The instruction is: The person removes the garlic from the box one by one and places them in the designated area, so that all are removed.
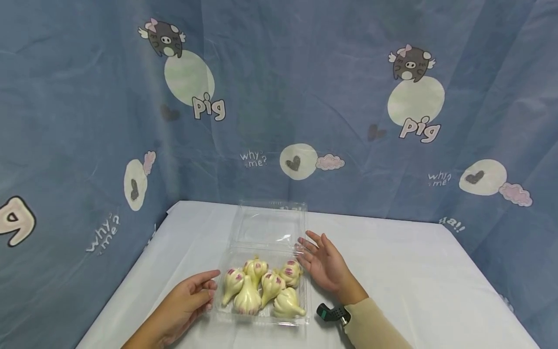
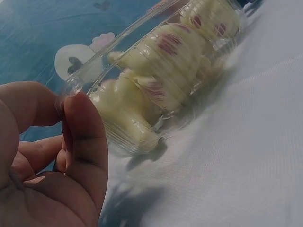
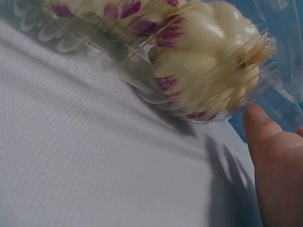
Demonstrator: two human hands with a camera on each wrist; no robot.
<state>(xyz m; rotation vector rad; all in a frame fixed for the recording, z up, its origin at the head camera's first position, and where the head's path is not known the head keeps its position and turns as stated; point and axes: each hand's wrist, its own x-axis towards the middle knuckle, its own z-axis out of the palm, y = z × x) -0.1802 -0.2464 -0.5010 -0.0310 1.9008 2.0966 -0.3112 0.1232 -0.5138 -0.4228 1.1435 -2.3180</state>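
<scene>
A clear plastic clamshell box (image 1: 220, 314) lies on the table, holding several pale garlic bulbs (image 1: 247, 299) with purple streaks. Its lid (image 1: 266, 229) is folded back, away from me. At the box's left side is my left hand (image 1: 186, 304); in the left wrist view its thumb and forefinger pinch the corner of the plastic rim (image 2: 75, 85). My right hand (image 1: 328, 267) is by the back right corner, fingers spread beside the lid. In the right wrist view, the right thumb (image 3: 265, 127) is right at the box's edge, close to a bulb with dry roots (image 3: 208, 61).
White cloth (image 1: 392, 281) covers the table. Behind and at the sides hangs a blue curtain (image 1: 270, 97) printed with pigs and words. A small black device (image 1: 332, 312) is at my right wrist, beside the beige sleeve (image 1: 375, 327).
</scene>
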